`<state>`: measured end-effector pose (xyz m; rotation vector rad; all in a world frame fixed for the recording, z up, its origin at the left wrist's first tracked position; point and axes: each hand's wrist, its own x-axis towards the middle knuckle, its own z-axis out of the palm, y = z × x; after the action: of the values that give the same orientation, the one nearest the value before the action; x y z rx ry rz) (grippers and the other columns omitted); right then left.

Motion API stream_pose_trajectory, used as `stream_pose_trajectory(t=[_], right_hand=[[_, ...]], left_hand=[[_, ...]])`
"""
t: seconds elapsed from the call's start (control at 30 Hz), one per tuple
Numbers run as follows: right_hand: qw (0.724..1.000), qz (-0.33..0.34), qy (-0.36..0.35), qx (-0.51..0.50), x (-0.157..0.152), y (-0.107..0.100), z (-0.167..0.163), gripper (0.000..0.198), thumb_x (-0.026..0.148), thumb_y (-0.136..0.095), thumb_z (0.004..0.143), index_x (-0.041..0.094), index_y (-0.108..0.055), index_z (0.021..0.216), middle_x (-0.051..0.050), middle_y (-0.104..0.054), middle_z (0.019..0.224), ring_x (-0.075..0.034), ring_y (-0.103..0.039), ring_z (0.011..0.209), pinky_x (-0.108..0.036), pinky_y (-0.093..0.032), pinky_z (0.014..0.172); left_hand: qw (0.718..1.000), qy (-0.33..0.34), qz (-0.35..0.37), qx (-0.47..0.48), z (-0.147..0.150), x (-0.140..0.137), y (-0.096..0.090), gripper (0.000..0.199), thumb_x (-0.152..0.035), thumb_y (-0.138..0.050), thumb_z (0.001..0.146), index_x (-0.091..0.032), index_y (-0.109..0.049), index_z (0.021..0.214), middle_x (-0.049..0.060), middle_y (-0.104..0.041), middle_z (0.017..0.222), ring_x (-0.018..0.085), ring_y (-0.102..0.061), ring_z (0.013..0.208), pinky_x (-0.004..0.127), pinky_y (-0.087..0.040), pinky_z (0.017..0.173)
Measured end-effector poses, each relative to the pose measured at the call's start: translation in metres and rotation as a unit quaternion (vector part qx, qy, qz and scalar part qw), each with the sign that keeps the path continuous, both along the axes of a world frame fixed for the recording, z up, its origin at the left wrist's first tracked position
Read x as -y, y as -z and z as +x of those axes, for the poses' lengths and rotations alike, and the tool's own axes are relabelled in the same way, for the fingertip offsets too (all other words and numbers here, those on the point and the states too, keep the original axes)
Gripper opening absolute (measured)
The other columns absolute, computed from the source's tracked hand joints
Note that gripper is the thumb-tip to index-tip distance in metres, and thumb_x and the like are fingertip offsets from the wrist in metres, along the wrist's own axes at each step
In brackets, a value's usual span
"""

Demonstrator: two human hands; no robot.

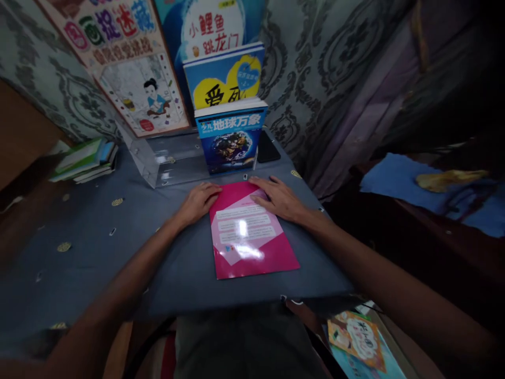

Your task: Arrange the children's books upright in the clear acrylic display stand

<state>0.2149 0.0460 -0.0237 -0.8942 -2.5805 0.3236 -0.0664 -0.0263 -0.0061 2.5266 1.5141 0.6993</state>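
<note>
A thin pink booklet [256, 258] lies flat on the desk in front of me, its lower part shiny with glare. Its face has pale text boxes. My left hand [200, 201] rests at the booklet's upper left corner, fingers slightly bent and touching its edge. On the upper right corner lies my right hand [278, 199], its fingers spread, some of them over the cover. Neither hand is gripped round anything. Just beyond the booklet a blue book with a globe picture [232, 142] stands upright in a clear acrylic stand [148, 163].
Behind it stand a blue and yellow book [224, 79], a teal book [213, 23] and a tall picture book [134, 79]. A black phone [269, 147] lies right of the stand. Books are stacked [84, 160] at left. More books [361, 342] lie below the desk's front edge.
</note>
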Motion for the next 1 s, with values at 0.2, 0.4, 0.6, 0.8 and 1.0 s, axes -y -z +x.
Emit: stream_pose_trajectory(t=[0.2, 0.4, 0.6, 0.8, 1.0], right_hand=[[0.997, 0.045, -0.053, 0.042, 0.016, -0.012, -0.021, 0.044, 0.016, -0.043, 0.097, 0.018, -0.061, 0.137, -0.015, -0.065, 0.141, -0.031, -0.054, 0.137, -0.063, -0.033, 0.117], [0.982, 0.009, -0.187, 0.004, 0.053, -0.011, -0.062, 0.048, 0.009, -0.044, 0.093, 0.019, -0.065, 0.134, -0.012, -0.067, 0.139, -0.028, -0.055, 0.135, -0.055, -0.044, 0.112], [0.969, -0.008, -0.247, 0.021, 0.094, -0.008, -0.06, 0.048, 0.01, -0.046, 0.093, 0.02, -0.063, 0.137, -0.01, -0.062, 0.145, -0.027, -0.051, 0.14, -0.053, -0.041, 0.117], [0.954, -0.067, -0.293, 0.026, 0.149, -0.007, -0.04, 0.055, 0.008, -0.047, 0.092, 0.017, -0.054, 0.146, -0.013, -0.055, 0.152, -0.025, -0.036, 0.151, -0.053, -0.034, 0.122], [0.956, -0.089, -0.276, 0.036, 0.176, -0.019, -0.041, 0.06, 0.007, -0.049, 0.091, 0.014, -0.048, 0.15, -0.016, -0.047, 0.157, -0.027, -0.029, 0.154, -0.052, -0.029, 0.126]], left_hand=[[1.0, -0.007, -0.009, 0.012, -0.003, 0.001, 0.004, 0.031, -0.022, -0.047, 0.1, -0.016, -0.069, 0.121, 0.011, -0.072, 0.122, 0.023, -0.066, 0.114, 0.043, -0.052, 0.103], [1.0, -0.01, -0.017, 0.003, -0.005, 0.001, 0.008, 0.033, -0.024, -0.045, 0.102, -0.016, -0.068, 0.124, 0.012, -0.071, 0.125, 0.022, -0.064, 0.117, 0.042, -0.05, 0.106], [1.0, -0.005, -0.018, 0.0, -0.005, 0.001, 0.01, 0.034, -0.024, -0.044, 0.102, -0.016, -0.068, 0.125, 0.012, -0.07, 0.127, 0.022, -0.064, 0.118, 0.041, -0.049, 0.107], [1.0, -0.012, -0.012, -0.005, -0.005, 0.004, 0.007, 0.034, -0.023, -0.043, 0.102, -0.016, -0.069, 0.124, 0.012, -0.07, 0.129, 0.022, -0.064, 0.119, 0.04, -0.049, 0.107], [0.991, -0.088, -0.043, -0.085, 0.023, 0.023, -0.004, 0.042, -0.034, -0.046, 0.102, -0.011, -0.062, 0.133, 0.018, -0.061, 0.143, 0.03, -0.058, 0.133, 0.05, -0.042, 0.114]])
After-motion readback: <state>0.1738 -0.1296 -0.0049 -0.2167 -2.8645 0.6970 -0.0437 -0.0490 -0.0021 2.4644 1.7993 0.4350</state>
